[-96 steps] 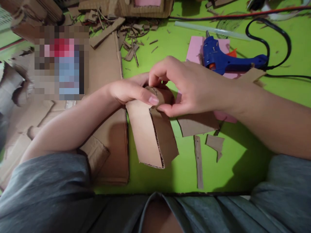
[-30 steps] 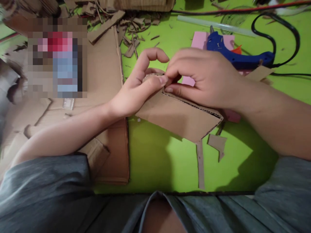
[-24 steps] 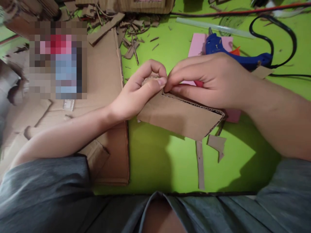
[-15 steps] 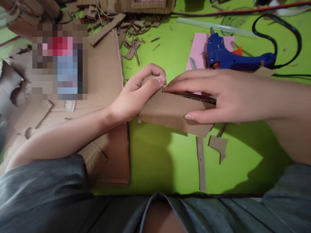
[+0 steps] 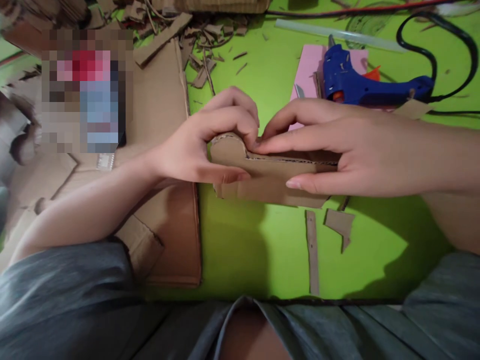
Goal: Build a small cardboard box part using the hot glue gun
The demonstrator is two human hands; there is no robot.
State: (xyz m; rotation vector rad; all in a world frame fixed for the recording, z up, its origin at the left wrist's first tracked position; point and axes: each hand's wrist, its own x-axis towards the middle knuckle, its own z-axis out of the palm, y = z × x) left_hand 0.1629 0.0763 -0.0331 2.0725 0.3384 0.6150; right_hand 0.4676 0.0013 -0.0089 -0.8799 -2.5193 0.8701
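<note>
Between my two hands is a brown cardboard piece [image 5: 270, 187], with a rounded bump at its left end and a long straight upper edge showing the corrugation. My left hand [image 5: 213, 135] grips the rounded end, thumb flat on the near face and fingers bent over the far side. My right hand [image 5: 330, 145] holds the right part, its thumb on the near face and its fingers reaching along behind the top edge. The fingertips of both hands meet near the notch beside the bump. The far side of the piece is mostly hidden.
A blue glue gun [image 5: 375, 85] with a black cord lies on pink paper [image 5: 305, 62], near a clear glue stick [image 5: 337, 35]. A large cardboard sheet [image 5: 161, 95] lies left, scraps [image 5: 210, 40] behind. A cardboard strip [image 5: 312, 252] and an offcut [image 5: 339, 222] lie in front.
My left thumb has come down from the top edge onto the near face, uncovering the rounded bump. The cardboard piece has tilted slightly, while my right hand keeps nearly the same hold.
</note>
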